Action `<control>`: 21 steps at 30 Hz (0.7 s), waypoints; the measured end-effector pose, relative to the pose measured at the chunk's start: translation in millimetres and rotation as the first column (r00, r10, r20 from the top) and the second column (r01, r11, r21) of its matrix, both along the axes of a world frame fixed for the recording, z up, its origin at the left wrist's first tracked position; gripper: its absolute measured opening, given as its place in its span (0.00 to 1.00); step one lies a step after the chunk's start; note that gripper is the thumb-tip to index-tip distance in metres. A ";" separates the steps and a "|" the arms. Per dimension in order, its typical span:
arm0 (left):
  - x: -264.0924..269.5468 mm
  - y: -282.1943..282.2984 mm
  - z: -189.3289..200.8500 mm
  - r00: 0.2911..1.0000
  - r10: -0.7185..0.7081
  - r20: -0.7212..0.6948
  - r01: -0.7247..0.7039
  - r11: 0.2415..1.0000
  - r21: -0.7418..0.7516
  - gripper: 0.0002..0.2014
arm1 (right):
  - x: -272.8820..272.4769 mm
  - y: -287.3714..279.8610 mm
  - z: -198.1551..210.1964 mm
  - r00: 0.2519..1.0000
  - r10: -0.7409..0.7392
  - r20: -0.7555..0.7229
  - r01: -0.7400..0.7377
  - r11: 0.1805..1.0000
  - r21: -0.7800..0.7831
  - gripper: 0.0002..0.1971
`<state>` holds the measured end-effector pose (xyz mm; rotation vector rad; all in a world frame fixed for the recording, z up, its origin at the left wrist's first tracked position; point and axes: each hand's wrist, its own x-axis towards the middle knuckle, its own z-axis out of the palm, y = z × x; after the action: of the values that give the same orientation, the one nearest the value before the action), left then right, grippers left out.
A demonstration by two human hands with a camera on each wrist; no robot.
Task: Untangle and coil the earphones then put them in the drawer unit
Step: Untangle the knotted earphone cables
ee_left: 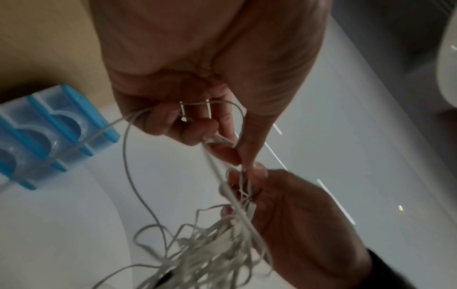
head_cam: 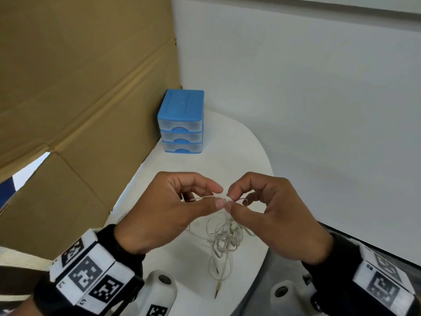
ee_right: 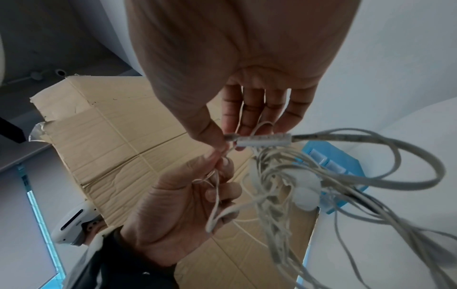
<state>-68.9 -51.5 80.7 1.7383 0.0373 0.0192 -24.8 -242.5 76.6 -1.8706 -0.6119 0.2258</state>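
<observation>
White tangled earphones (head_cam: 224, 238) hang in a knotted bunch above the white table (head_cam: 239, 142), their jack plug (head_cam: 217, 288) dangling near the front edge. My left hand (head_cam: 164, 208) and right hand (head_cam: 268, 213) meet fingertip to fingertip, each pinching the cable at the top of the tangle. In the right wrist view the inline remote (ee_right: 263, 139) sits under my right fingers (ee_right: 252, 111), and the earphones (ee_right: 309, 181) loop away to the right. The left wrist view shows the earphones (ee_left: 210, 250) bunched below both hands. The blue drawer unit (head_cam: 182, 122) stands at the table's back left, all drawers closed.
A tall cardboard sheet (head_cam: 79, 99) walls off the left side, right beside the drawer unit. White walls (head_cam: 307, 99) close the back and right. White controller-like devices (head_cam: 159, 290) lie at the table's near edge below my wrists.
</observation>
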 end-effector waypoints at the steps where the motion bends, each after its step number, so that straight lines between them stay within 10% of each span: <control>1: -0.2 -0.7 -1.0 1.000 0.010 0.021 -0.011 0.999 0.052 0.06 | -0.2 0.5 1.0 1.000 -0.009 0.023 0.009 1.000 0.003 0.03; 6: 0.4 -1.9 -8.7 0.994 0.076 0.081 -0.094 0.963 0.252 0.10 | 8.3 -5.7 9.4 0.994 -0.028 -0.102 0.050 0.975 0.217 0.06; 11: 1.4 -1.2 -10.1 0.990 -0.018 0.137 -0.009 0.982 0.189 0.04 | 10.8 -9.6 12.3 0.996 -0.051 0.068 0.057 0.995 -0.087 0.07; 21: -2.7 -5.7 -6.7 0.983 -0.002 0.185 -0.048 0.962 0.268 0.06 | -5.4 -6.0 28.7 0.996 0.091 0.020 -0.093 0.969 0.228 0.06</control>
<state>-71.5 -57.2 74.0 2.0036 -0.0848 0.2112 -30.2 -248.6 105.3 -1.6237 -0.7020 0.1976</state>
